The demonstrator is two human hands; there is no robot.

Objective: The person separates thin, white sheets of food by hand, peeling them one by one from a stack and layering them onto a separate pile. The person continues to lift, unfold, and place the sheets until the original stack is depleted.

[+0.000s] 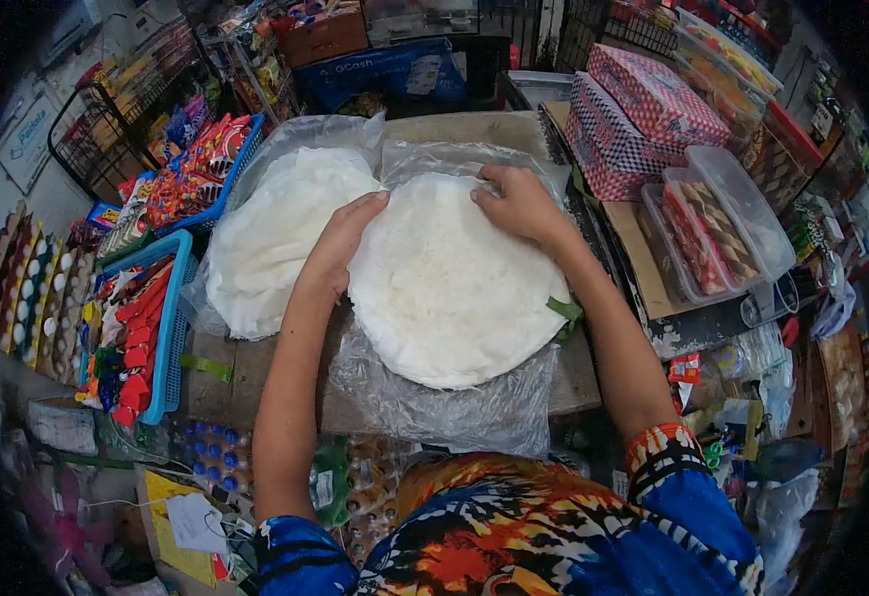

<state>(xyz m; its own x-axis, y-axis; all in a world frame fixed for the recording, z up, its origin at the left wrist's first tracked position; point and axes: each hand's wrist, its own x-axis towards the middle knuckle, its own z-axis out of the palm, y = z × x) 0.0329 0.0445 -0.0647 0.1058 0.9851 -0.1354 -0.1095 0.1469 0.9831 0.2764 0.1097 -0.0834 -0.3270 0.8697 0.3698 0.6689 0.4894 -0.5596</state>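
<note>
A stack of thin round white wrappers (454,288), which look like spring roll wrappers, lies on clear plastic (444,407) in front of me. My left hand (347,236) is closed at the upper left edge of this stack, fingertips pressed to the rim. At the upper right edge, my right hand (522,206) pinches the rim between thumb and curled fingers. How many sheets each hand grips cannot be made out. A second, looser pile of white wrappers (281,233) rests on plastic just left of my left hand. A green leaf strip (567,312) sticks out at the stack's right side.
A wooden table (231,392) carries both piles. Blue baskets (178,328) of packaged snacks and egg trays (32,293) stand left. At right are checkered boxes (643,119) and a clear plastic container (708,233). Bottles with blue caps (214,457) sit below the table's near edge.
</note>
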